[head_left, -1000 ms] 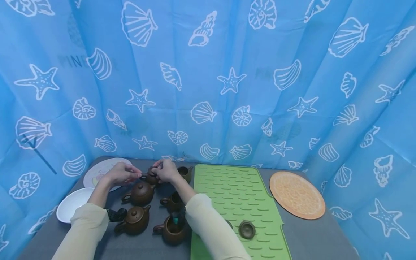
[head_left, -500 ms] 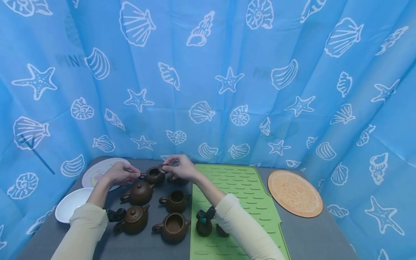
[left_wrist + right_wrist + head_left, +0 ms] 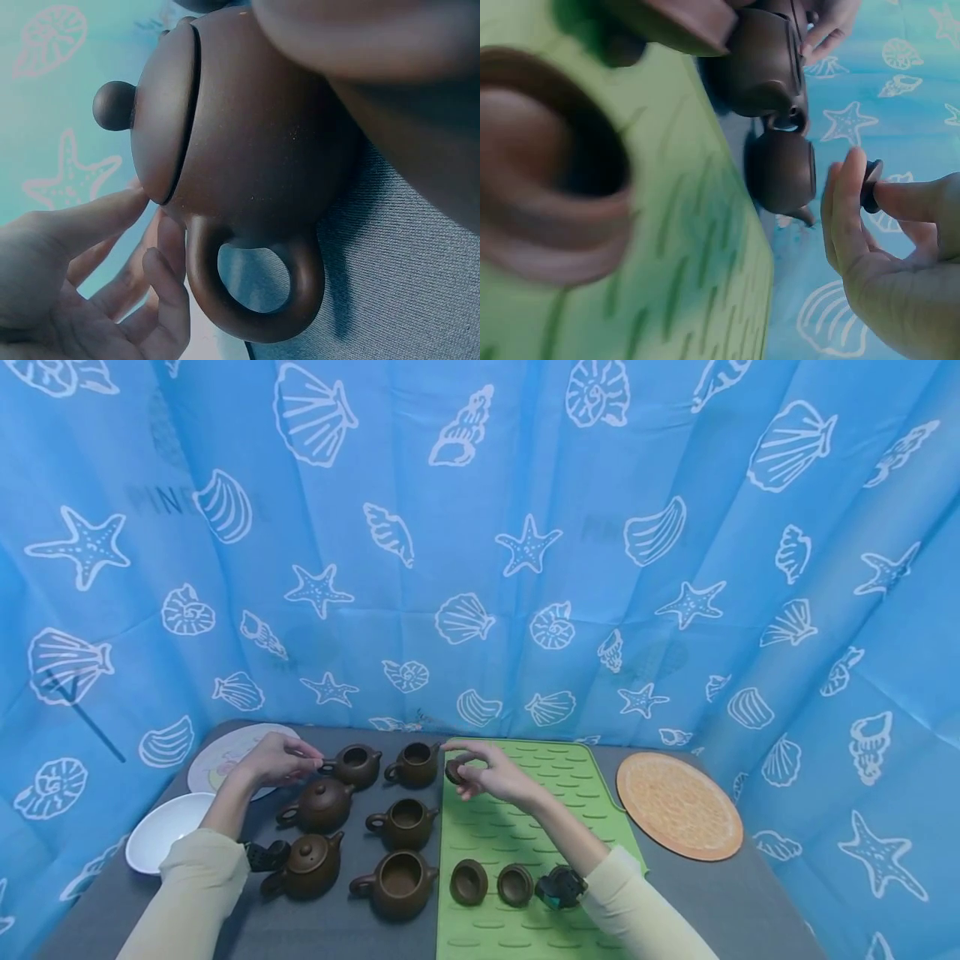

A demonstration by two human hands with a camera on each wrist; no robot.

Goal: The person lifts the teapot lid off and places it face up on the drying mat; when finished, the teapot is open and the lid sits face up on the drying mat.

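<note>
At the back left, my left hand (image 3: pixel 279 762) pinches the handle of a small brown teapot (image 3: pixel 358 763) whose top is uncovered. My right hand (image 3: pixel 495 774) pinches a brown teapot lid (image 3: pixel 454 771) between thumb and fingers, above the green mat's far left part. In the right wrist view the same lid (image 3: pixel 871 186) is held clear of the teapots. Two lidded teapots, one behind (image 3: pixel 322 804) and one in front (image 3: pixel 309 867), stand near my left forearm. A second column of uncovered teapots (image 3: pixel 408 824) stands beside the mat.
Lids lie upturned on the green mat (image 3: pixel 555 810), one at its left (image 3: pixel 469 882) and another beside it (image 3: pixel 515 885). A white bowl (image 3: pixel 165 835) and a patterned plate (image 3: pixel 213 764) stand at left. A round orange mat (image 3: pixel 678 807) lies at right. A blue curtain hangs behind.
My right hand has lifted the lid off the back-left teapot and carried it right, over the green mat. My left hand stays at the handle.
</note>
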